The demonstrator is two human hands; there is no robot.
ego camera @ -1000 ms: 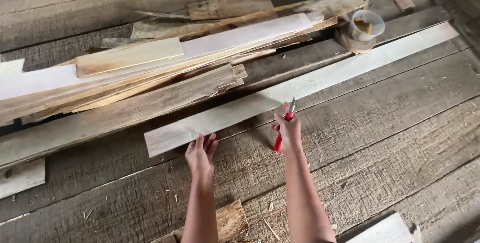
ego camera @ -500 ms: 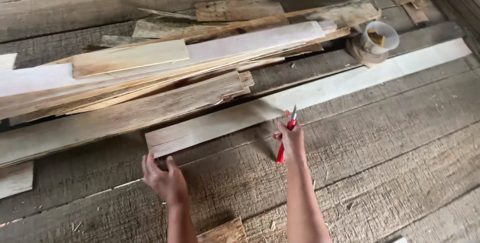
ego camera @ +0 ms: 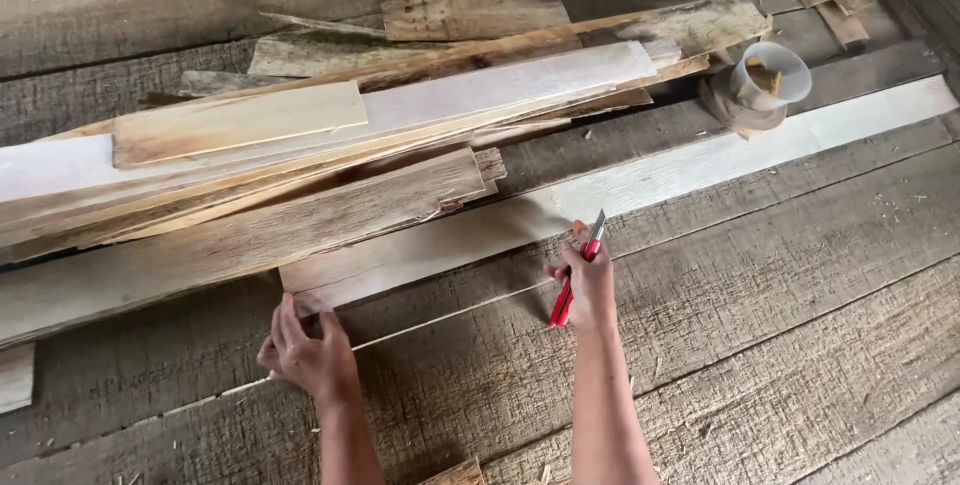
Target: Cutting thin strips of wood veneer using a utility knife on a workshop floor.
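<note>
Head view: right hand (ego camera: 590, 285) closed round a red knife (ego camera: 577, 275), blade tip touching the long pale board (ego camera: 640, 180) lying slantwise across the floor (ego camera: 800, 345). Left hand (ego camera: 305, 350) spread open, fingertips on that board's near end. Stacked boards (ego camera: 300, 165) just behind; clear cup (ego camera: 770, 75) toward the far right corner.

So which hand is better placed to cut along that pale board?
Probably the right hand: it already grips the red utility knife, blade tip at the pale board edge. The left hand rests at the board's end.
</note>
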